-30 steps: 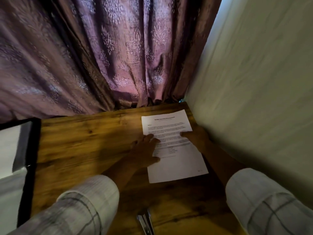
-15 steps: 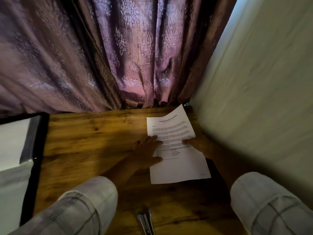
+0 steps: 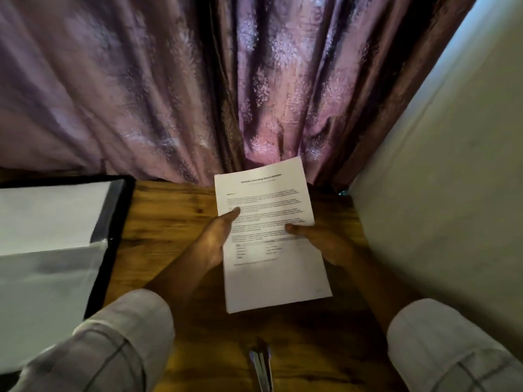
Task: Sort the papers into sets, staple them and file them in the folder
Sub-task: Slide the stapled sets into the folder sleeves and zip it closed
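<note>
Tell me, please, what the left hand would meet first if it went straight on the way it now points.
Probably the purple curtain behind the table; the left hand, holding the papers, points toward it, though depth is unclear.

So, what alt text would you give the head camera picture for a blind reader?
The left hand and right hand hold a printed paper by its sides over a wooden table. An open black folder lies at left, a stapler at the bottom, a purple curtain behind.
</note>
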